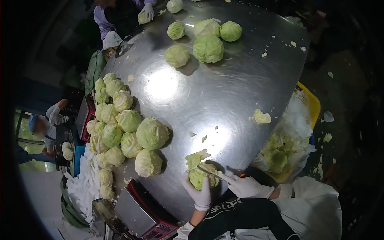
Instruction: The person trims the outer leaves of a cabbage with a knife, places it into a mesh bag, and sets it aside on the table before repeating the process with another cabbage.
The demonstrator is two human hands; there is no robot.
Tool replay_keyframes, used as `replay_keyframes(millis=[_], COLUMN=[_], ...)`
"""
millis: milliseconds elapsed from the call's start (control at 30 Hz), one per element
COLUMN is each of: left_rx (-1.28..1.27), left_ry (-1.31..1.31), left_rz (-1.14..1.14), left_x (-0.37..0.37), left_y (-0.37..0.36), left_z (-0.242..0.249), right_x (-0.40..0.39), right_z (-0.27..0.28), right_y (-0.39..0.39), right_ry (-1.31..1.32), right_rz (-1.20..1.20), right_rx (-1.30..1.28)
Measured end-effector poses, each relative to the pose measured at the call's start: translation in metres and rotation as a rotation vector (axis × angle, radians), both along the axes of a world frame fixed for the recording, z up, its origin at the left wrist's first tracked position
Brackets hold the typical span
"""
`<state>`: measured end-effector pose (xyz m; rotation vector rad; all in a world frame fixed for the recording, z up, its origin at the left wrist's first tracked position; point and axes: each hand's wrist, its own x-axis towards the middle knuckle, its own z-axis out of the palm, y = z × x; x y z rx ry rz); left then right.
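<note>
Near the table's front edge, my gloved left hand (pixel 199 193) is wrapped around the side of a green cabbage (pixel 197 179). My right hand (pixel 249 186), also in a white glove, grips a knife (pixel 212 173) whose blade lies across the top of that cabbage. A loose outer leaf (pixel 193 161) sticks up at the cabbage's far side. Small leaf scraps lie on the metal just beyond it. The knife's handle is mostly hidden in my fingers.
A heap of cabbages (pixel 130 121) covers the left of the steel table (pixel 236 88); more stand at the far end. A red scale (pixel 136 212) is at front left. A yellow crate (pixel 314 105) of leaves stands right. Co-workers are at the far and left sides.
</note>
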<state>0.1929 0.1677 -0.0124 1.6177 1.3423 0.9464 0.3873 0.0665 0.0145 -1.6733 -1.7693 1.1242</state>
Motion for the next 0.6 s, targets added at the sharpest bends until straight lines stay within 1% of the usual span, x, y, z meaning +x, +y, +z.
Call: replay_keyframes(millis=[100, 167, 233, 267, 333, 433, 500, 600], left_rx=[0.036, 0.025, 0.014, 0.029, 0.037, -0.022, 0.096, 0.094], left_ry=[0.032, 0.001, -0.033, -0.005, 0.024, -0.058, 0.006, 0.022], left_rz=[-0.03, -0.019, -0.009, -0.016, -0.027, 0.034, -0.005, 0.023], left_x=[0.005, 0.008, 0.01, 0.011, 0.009, 0.01, 0.011, 0.011], left_y=[0.003, 0.005, 0.008, 0.009, 0.008, 0.008, 0.006, 0.002], left_z=[0.002, 0.004, 0.004, 0.003, 0.002, -0.003, -0.003, -0.007], right_x=[0.0, -0.004, -0.004, -0.002, -0.002, -0.003, -0.004, 0.002], right_z=[0.005, -0.001, 0.006, 0.01, 0.018, 0.02, 0.016, 0.009], right_y=[0.006, 0.013, 0.024, 0.03, 0.044, 0.053, 0.057, 0.06], right_ry=[-0.035, -0.143, -0.171, -0.197, -0.208, -0.194, -0.176, -0.126], right_rz=[0.002, -0.118, -0.107, -0.091, -0.086, -0.092, -0.098, -0.094], right_rx=[-0.137, 0.086, 0.051, 0.016, -0.025, -0.078, -0.088, -0.122])
